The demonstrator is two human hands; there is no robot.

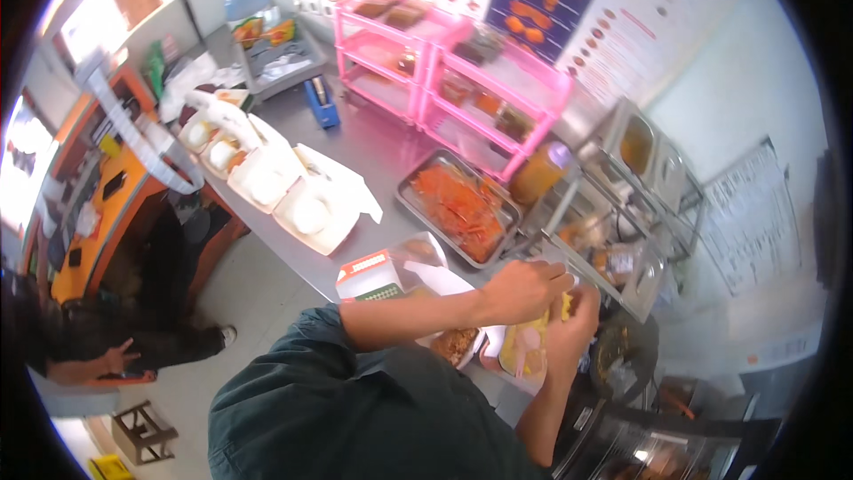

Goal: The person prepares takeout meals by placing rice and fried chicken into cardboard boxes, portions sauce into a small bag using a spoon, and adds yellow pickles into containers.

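Observation:
My left hand [530, 292] reaches across from the left, fingers bent together at the far end of a tray of yellow food [513, 350]. Close against it is my right hand [578, 320], its fingers curled beside a small yellow piece [566, 307]. What either hand grips is hidden by the fingers. A pinkish utensil or food piece [528, 340] lies on the yellow food. Left of this tray, partly under my left forearm, a box of brown crumbly food [456, 345] shows. Beyond the forearm stands an open printed carton [368, 275].
Open white boxes [310, 213] holding rounded white portions line the counter's left edge. A metal tray of shredded orange food [460, 207] lies ahead, before pink shelves [496, 90]. Metal pans on a rack [640, 140] stand right. A dark pan [623, 357] is near my right hand. Another person [113, 347] is at left.

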